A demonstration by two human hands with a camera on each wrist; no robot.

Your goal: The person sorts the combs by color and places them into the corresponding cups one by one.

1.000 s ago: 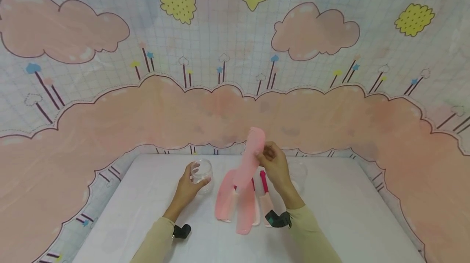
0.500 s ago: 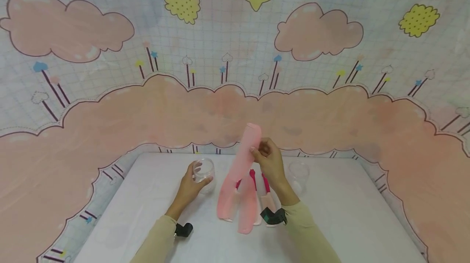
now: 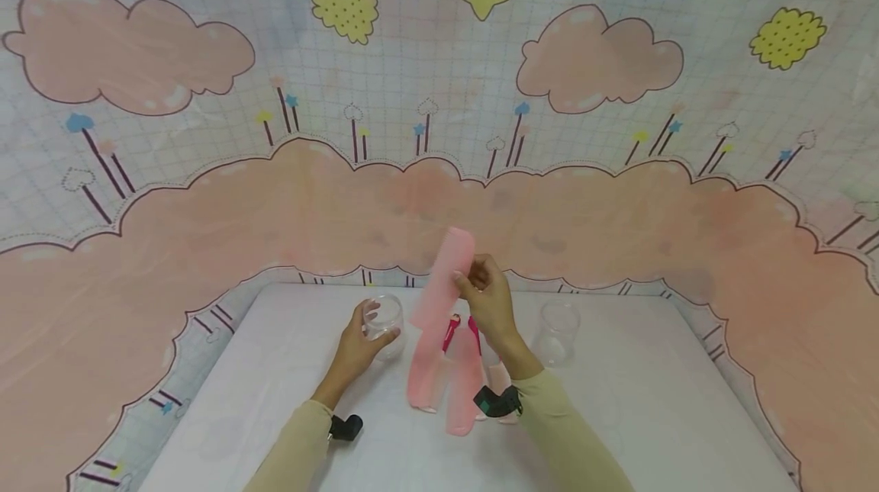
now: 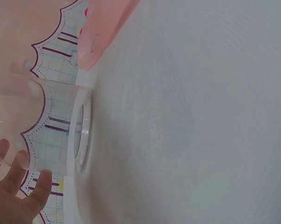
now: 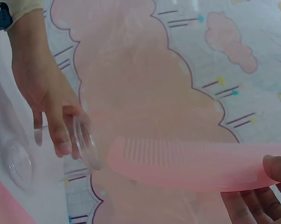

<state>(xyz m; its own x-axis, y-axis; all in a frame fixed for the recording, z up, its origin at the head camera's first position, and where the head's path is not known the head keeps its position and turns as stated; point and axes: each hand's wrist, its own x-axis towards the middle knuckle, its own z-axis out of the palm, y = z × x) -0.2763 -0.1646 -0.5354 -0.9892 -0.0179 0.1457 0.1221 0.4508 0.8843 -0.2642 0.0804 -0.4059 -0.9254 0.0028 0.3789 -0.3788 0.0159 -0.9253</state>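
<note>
My left hand [image 3: 357, 347] grips a clear jar [image 3: 388, 310] from its left side, thumb in front and fingers behind. In the left wrist view the jar's thick base [image 4: 84, 133] stands at the white tabletop. My right hand [image 3: 491, 313] pinches a pink comb [image 3: 442, 278], raised and tilted above the table, its lower end just right of the jar's rim. The comb's teeth [image 5: 149, 151] show in the right wrist view. Beneath it lie two more pink combs [image 3: 465, 389], fanned out, among pale items with red handles [image 3: 450, 333], partly hidden by my right arm.
A second clear jar [image 3: 558, 333] stands to the right of my right hand. The white table [image 3: 639, 400] ends at the back against a cloud-patterned cloth [image 3: 590, 225].
My right hand has moved left with the comb, bringing its lower end closer to the held jar. The second jar is now unobstructed. My left hand keeps its grip.
</note>
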